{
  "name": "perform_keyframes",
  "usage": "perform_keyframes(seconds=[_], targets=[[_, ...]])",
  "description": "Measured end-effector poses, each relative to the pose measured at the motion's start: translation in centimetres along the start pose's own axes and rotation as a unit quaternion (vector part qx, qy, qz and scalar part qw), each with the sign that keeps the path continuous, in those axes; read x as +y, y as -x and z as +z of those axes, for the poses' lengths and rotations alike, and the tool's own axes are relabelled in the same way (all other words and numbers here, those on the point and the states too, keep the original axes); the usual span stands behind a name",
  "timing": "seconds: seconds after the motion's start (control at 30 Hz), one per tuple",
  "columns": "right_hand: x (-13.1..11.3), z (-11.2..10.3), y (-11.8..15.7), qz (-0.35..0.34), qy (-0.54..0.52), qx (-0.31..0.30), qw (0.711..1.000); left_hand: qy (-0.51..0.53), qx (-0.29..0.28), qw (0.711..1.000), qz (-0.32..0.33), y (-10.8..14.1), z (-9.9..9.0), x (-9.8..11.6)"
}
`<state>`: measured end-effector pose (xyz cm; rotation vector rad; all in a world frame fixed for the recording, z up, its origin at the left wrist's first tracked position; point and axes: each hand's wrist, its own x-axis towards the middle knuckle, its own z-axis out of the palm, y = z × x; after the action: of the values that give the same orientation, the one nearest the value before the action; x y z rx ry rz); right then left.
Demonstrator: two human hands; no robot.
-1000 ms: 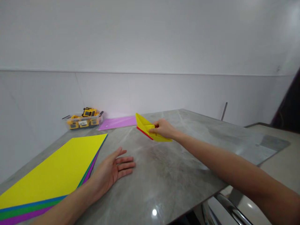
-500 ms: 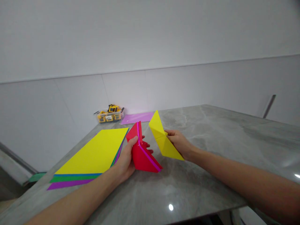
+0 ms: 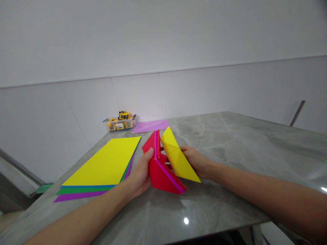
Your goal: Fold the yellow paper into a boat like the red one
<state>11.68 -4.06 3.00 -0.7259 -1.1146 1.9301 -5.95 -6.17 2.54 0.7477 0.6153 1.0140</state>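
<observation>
A red folded paper [image 3: 162, 175] with a magenta strip along its fold is gripped in my left hand [image 3: 141, 172], thumb on its near face and fingers behind. Close against its right side is a yellow folded paper [image 3: 176, 158], creased across the middle. My right hand [image 3: 195, 160] holds that yellow piece from behind, so most of its fingertips are hidden. Both papers are held up over the grey table [image 3: 224, 211]. Whether their edges touch is hard to make out.
A stack of coloured sheets [image 3: 104, 161], yellow on top, lies on the left of the table. Behind it stand a clear plastic box [image 3: 120, 124] of yellow toy vehicles and a flat purple sheet [image 3: 150, 126] by the wall. The table's front edge is near me.
My left hand has carried the red paper slightly right and down. The yellow paper has turned and come in close beside it, narrowing the gap between them.
</observation>
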Motion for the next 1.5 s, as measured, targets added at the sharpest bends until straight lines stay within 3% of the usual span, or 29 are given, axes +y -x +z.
perform_keyframes(seconds=[0.27,0.47,0.63,0.83,1.0,1.17,1.33,1.5], targets=[[0.1,0.1,0.3,0.007,0.001,-0.005,1.000,0.001,-0.010,1.000,-0.005,0.4,0.2,-0.2],[0.5,0.6,0.6,-0.076,0.123,0.021,0.989,-0.026,0.014,0.999,0.042,0.3,0.3,-0.2],[0.2,0.7,1.0,-0.076,0.196,0.038,0.977,-0.056,0.015,0.998,0.033,0.3,0.5,-0.4],[0.5,1.3,1.5,-0.119,0.257,-0.016,0.959,-0.130,0.026,0.990,0.045,0.5,0.3,-1.5],[1.2,2.8,2.0,-0.136,0.245,-0.051,0.959,-0.197,0.025,0.979,0.037,1.0,0.9,-2.3],[1.1,4.0,2.2,-0.184,0.226,-0.042,0.956,-0.147,0.032,0.988,0.020,1.4,2.3,-2.2],[1.8,3.6,1.5,-0.215,0.227,-0.053,0.948,-0.107,0.023,0.994,-0.005,0.9,2.5,-2.4],[2.2,2.9,0.6,-0.206,0.230,-0.031,0.950,-0.124,0.027,0.992,0.015,0.2,2.4,-2.3]])
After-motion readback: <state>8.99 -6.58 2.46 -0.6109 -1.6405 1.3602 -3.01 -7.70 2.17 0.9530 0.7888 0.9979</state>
